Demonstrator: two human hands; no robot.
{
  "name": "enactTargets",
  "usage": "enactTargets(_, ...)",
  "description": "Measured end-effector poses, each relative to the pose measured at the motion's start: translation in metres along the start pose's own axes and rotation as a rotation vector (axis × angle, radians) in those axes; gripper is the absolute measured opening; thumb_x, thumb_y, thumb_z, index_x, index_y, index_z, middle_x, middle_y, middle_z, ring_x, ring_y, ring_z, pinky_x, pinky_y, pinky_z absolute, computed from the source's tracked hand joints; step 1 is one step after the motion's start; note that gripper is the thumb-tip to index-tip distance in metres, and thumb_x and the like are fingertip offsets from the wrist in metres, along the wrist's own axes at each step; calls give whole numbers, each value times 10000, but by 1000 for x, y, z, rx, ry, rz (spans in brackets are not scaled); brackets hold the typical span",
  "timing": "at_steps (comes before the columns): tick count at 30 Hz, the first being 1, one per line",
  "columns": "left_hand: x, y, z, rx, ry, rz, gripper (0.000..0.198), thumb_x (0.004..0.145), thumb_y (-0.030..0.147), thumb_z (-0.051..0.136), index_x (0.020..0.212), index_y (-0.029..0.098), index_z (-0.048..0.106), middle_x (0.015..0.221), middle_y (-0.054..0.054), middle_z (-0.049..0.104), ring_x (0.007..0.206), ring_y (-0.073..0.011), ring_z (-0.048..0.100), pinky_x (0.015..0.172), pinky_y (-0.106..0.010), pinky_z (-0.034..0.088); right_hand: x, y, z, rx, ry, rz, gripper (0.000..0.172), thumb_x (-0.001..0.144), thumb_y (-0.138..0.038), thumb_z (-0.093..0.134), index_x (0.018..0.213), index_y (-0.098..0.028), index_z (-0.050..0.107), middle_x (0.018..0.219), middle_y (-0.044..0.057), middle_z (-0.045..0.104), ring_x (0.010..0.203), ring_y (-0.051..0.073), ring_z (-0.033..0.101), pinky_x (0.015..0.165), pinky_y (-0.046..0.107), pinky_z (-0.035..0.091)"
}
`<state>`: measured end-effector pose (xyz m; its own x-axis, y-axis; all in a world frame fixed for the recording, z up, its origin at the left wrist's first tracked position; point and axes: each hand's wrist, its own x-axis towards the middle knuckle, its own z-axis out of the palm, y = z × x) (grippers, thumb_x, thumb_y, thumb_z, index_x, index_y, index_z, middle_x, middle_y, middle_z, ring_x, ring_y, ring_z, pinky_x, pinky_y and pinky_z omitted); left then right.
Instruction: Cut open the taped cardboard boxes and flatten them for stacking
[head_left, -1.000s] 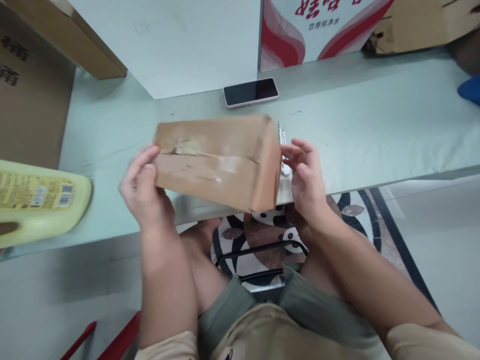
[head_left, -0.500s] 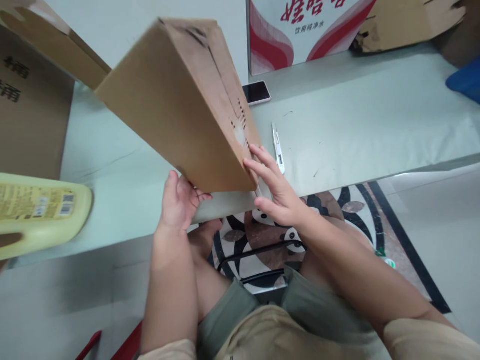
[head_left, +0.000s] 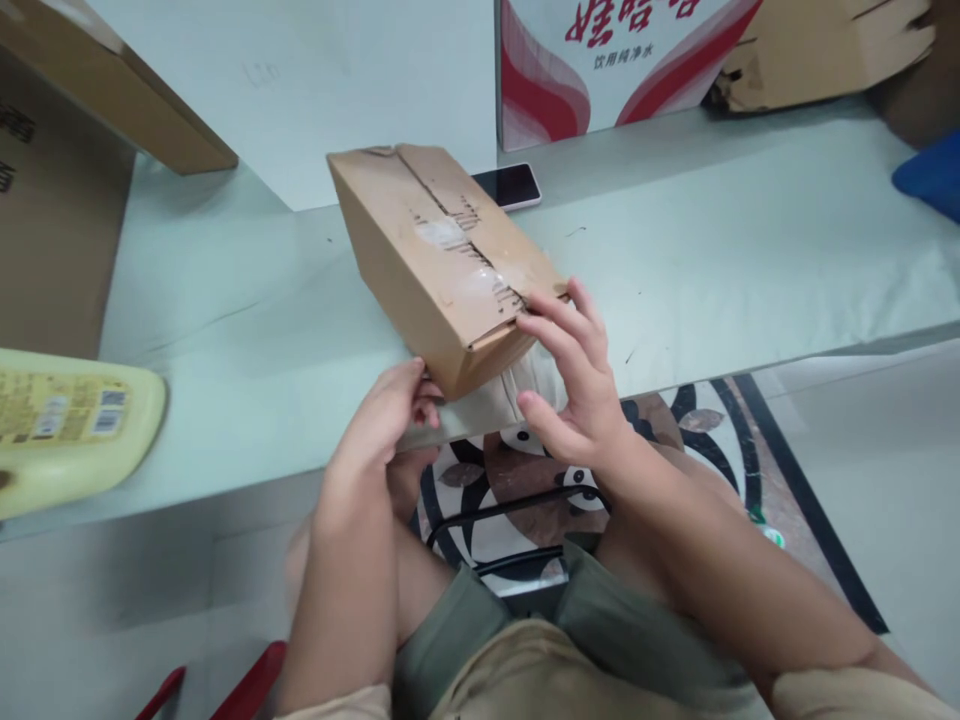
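Observation:
A brown cardboard box (head_left: 420,285) is on the table at a slant, its top face with a torn seam and clear tape towards me. My left hand (head_left: 386,410) is at its lower near corner, fingers curled and closed against the bottom edge. At the other near corner my right hand (head_left: 574,375) has its fingertips hooked over the top edge, the thumb apart from the cardboard; the two hands hold the box between them. The underside is hidden, so I cannot tell whether it lies flat.
Behind the box lies a phone (head_left: 510,186). A yellow bottle (head_left: 82,430) is at the left, with larger cartons (head_left: 52,220) beyond it. A red-and-white water carton (head_left: 615,75) and a torn cardboard piece (head_left: 817,50) stand at the back. The table's front edge (head_left: 735,372) runs before my knees.
The box has come down and tipped, so its taped top now faces up towards me. Both hands have followed it. The white utility knife on the table is now hidden from view.

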<state>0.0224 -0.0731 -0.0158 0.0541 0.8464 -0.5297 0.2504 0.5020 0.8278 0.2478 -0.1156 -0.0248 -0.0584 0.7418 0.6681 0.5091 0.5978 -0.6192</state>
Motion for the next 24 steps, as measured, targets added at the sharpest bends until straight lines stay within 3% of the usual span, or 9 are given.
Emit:
enactTargets(3, 0, 0, -7, 239, 265, 183, 253, 888, 383, 675, 766, 166, 722, 633, -48, 674, 506, -149, 529, 511, -279, 407, -3, -1, 3, -26, -25, 64, 392, 955, -437, 578, 1340, -362, 592, 1690, 63, 369, 1622, 419, 306, 1292, 755, 248)
enactTargets(6, 1, -1, -13, 68, 625, 662, 177, 891, 380, 710, 886, 207, 742, 800, -45, 701, 741, -196, 646, 700, -325, 520, -6, -3, 9, 88, -103, 48, 402, 976, -401, 563, 1373, -343, 539, 1643, 121, 405, 1575, 381, 401, 1231, 685, 404)
enactTargets(8, 2, -3, -15, -62, 646, 1001, 238, 912, 452, 715, 1026, 247, 754, 1073, -67, 730, 1039, -240, 689, 944, -391, 558, -8, -6, 15, 174, -156, 8, 464, 979, -362, 566, 1435, -342, 479, 1556, 139, 475, 1495, 335, 499, 1187, 609, 483)
enactTargets(10, 2, -6, -16, -46, 532, 1186, 323, 921, 505, 708, 1153, 288, 761, 1332, -71, 686, 1332, -281, 606, 1183, -464, 463, -10, -10, 20, 216, -186, -7, 516, 971, -333, 586, 1470, -337, 456, 1480, 135, 510, 1411, 305, 561, 1136, 543, 536)
enactTargets(13, -1, -9, -17, 88, 403, 1170, 351, 932, 541, 674, 1204, 339, 765, 1486, -39, 615, 1481, -307, 507, 1312, -517, 341, -12, -12, 23, 239, -197, 3, 526, 968, -312, 607, 1476, -317, 472, 1409, 129, 532, 1334, 278, 592, 1084, 482, 566)
enactTargets(18, -4, -11, -16, 115, 411, 1081, 367, 922, 620, 646, 1114, 332, 768, 1451, -42, 619, 1467, -330, 520, 1316, -567, 343, -10, 2, 18, 218, -177, 67, 484, 1027, -332, 525, 1505, -343, 451, 1346, 105, 601, 1261, 269, 621, 1059, 501, 572)
enactTargets(24, -11, -10, -8, 164, 428, 1081, 431, 899, 651, 657, 1104, 284, 753, 1399, -86, 631, 1420, -332, 541, 1287, -569, 375, -13, 3, 19, 134, -176, 9, 489, 988, -514, 551, 1460, -405, 480, 1605, 93, 342, 1529, 392, 414, 1189, 654, 459)
